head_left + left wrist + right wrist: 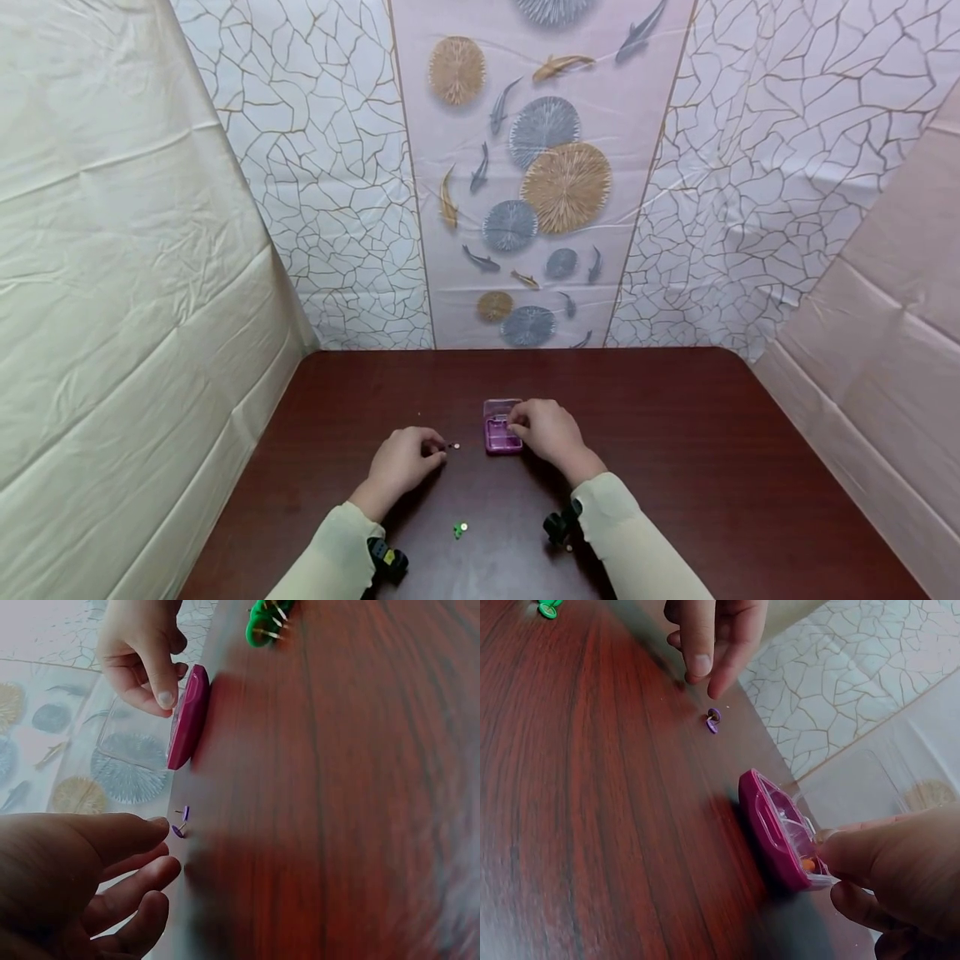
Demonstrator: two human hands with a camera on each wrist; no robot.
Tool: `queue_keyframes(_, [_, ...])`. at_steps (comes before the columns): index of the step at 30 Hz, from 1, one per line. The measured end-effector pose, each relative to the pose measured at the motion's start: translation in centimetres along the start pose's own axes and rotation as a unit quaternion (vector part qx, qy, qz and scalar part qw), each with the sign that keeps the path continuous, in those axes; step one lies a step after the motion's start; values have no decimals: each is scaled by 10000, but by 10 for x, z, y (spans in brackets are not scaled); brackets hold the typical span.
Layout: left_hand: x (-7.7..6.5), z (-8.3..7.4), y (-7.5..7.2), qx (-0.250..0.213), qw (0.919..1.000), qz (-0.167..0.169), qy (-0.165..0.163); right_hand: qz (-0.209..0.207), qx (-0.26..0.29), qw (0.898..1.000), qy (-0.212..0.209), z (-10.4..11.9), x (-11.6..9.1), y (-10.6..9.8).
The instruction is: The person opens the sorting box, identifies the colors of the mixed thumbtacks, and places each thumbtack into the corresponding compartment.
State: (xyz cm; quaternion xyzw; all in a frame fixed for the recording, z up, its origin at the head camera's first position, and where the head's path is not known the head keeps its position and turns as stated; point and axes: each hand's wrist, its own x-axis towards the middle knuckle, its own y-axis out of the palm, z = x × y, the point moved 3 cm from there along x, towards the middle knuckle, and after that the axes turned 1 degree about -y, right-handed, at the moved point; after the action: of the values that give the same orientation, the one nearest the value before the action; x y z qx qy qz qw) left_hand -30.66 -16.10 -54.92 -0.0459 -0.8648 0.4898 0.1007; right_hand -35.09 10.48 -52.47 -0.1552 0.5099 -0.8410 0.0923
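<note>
The magenta box (765, 840) sits on the dark red-brown counter (645, 417), its clear lid (501, 408) standing raised on the side away from the person. Left of the box lie two purple thumbtacks (712, 727), close together, their heads and thin metal pins showing.

The left grip (402, 461) is farther left of the box, past these tacks. It is released: thumb and fingers are loosely bent with a gap between them, and the tacks lie just beyond the fingertips, near but apart.

The right grip (550, 429) comes over the box from its right side. Its thumb and forefinger reach in at the open top, the thumb tip by the inner edge. Whether it is grasping anything cannot be told. Inside the box, just beside that thumb, is a small orange piece (808, 865).

A little cluster of green thumbtacks (457, 530) lies on the person's side of the box, slightly to its left, well apart from both grips.
</note>
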Motion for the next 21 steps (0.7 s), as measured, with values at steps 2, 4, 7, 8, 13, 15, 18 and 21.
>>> queue_keyframes(2, [1,0,-2,65,10000,-27,52,-38,104,9999,51,-3,-2,-1])
queue_keyframes(4, [2,0,-3,113,9999,-37,95,-91,170,9997,147,-8,-5,-3])
queue_keyframes(7, [3,1,-4,139,9999,-8,97,-178,175,9992,309,-17,-10,-6])
queue_keyframes(8, [3,1,-3,141,9999,6,96,-204,168,9990,360,-21,-13,-8])
queue_keyframes(13, [8,-1,1,114,9999,30,108,-307,311,9974,572,-35,-25,-17])
queue_keyframes(15, [10,-3,2,91,9999,19,131,-329,404,9966,632,-40,-29,-21])
queue_keyframes(18, [13,-4,3,109,9999,-1,131,-328,472,9961,663,-45,-34,-24])
queue_keyframes(21, [14,-5,4,171,9998,-1,52,-285,473,9962,677,-48,-38,-25])
